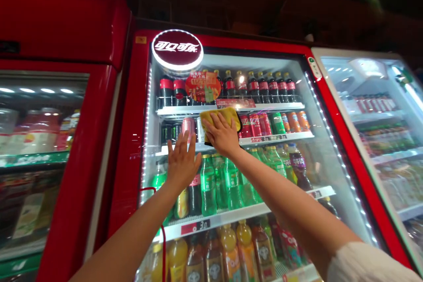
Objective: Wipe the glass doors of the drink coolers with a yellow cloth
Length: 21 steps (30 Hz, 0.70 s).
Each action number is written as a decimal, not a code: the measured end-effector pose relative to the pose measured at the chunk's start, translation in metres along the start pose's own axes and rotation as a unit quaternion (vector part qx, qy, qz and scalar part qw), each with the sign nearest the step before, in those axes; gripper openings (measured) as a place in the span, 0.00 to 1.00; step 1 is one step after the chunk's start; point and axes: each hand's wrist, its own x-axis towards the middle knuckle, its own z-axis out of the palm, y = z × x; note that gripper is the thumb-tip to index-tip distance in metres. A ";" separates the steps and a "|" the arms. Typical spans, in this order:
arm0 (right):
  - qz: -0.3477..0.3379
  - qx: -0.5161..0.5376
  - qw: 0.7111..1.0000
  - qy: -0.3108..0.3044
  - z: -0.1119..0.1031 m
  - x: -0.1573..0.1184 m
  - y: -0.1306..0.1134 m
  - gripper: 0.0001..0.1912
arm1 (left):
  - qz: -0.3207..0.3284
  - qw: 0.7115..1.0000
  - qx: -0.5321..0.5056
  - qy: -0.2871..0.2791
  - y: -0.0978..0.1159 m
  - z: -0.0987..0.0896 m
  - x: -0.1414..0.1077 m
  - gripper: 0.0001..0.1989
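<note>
My right hand [222, 134] lies flat over a yellow cloth [235, 116] with a dark edge, pressing it to the glass door [317, 110] of a red drinks fridge. The cloth sits in front of the can shelf. Left of it, my left hand [182, 158] is raised to the same glass with its fingers spread and nothing in it. Whether its palm touches the glass I cannot tell. Behind the door stand cola bottles [254, 86], cans [255, 124] and green soda bottles [207, 185].
A round lit sign [177, 49] marks the fridge's top left, and a red-orange sticker [203, 87] is on the door. A red cord [163, 251] hangs at lower left. Another red fridge [62, 31] stands left, and a white-framed fridge [333, 79] stands right.
</note>
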 end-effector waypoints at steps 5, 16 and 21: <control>0.029 -0.002 0.999 -0.021 -0.014 0.036 0.050 0.27 | 0.009 1.000 0.009 -0.007 0.024 0.010 0.011 0.32; 0.033 0.010 0.999 0.007 -0.006 -0.026 0.065 0.27 | 0.010 1.000 0.020 0.000 0.064 0.022 0.015 0.32; -0.004 0.008 1.000 -0.021 -0.024 0.010 0.119 0.27 | 0.008 1.000 0.019 -0.010 0.094 0.034 0.034 0.32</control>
